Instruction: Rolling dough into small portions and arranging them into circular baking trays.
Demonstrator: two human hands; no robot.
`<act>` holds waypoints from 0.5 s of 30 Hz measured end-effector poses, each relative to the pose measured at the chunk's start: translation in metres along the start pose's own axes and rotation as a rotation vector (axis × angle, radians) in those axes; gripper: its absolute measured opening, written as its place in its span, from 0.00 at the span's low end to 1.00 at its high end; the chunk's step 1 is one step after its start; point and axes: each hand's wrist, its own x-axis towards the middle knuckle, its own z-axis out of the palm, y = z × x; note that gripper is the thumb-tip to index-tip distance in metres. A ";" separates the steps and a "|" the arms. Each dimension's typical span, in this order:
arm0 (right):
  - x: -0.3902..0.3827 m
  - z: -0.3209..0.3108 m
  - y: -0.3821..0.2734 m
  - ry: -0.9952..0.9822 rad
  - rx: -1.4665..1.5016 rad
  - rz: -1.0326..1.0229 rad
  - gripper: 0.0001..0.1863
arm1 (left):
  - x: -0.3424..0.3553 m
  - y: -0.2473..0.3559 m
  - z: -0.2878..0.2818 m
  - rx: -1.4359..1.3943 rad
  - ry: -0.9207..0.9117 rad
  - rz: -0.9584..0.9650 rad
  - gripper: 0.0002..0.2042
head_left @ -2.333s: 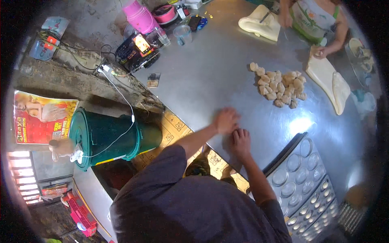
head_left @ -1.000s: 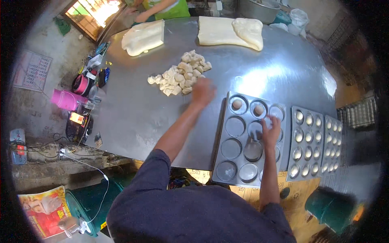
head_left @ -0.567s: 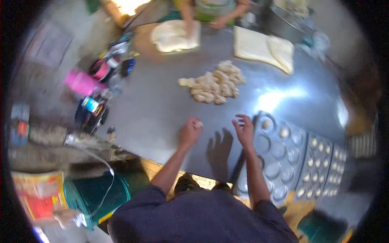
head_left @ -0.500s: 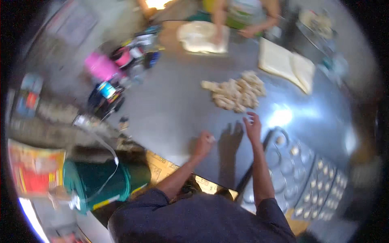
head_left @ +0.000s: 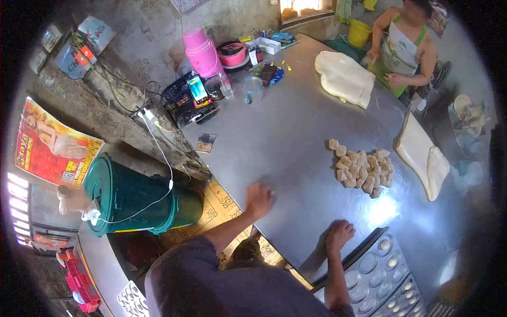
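My left hand (head_left: 260, 201), slightly blurred, is at the near left edge of the metal table (head_left: 269, 132). Its fingers curl downward, and whatever may be under them is hidden. My right hand (head_left: 339, 235) is also curled low over the tabletop, beside the dark rim of a tray (head_left: 364, 285) with round hollows. Its palm is out of sight. Some hollows hold small pale dough balls (head_left: 392, 261). Beyond my right hand lies a heap of cut dough pieces (head_left: 364, 170), touched by neither hand.
Two dough slabs (head_left: 346, 78) (head_left: 422, 153) lie at the far side and right. A co-worker (head_left: 404, 53) in an apron stands behind the table. A pink jug (head_left: 203, 55), a lit phone (head_left: 198, 91) and other items crowd the far left. A green lidded bin (head_left: 137, 193) stands left.
My view has swung left, so the table's contents sit further right. My right hand has drawn back from the dough heap toward the tray and curled. The co-worker's hand has left the far slab.
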 end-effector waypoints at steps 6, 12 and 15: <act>0.070 0.009 0.047 0.022 0.051 -0.022 0.08 | 0.106 -0.025 0.026 -0.104 -0.137 0.373 0.11; -0.039 0.042 0.024 0.089 0.031 -0.139 0.10 | -0.025 -0.017 0.012 -0.003 -0.033 0.093 0.11; 0.009 0.047 -0.017 0.052 0.156 -0.349 0.09 | 0.011 0.042 0.023 -0.028 -0.057 0.414 0.11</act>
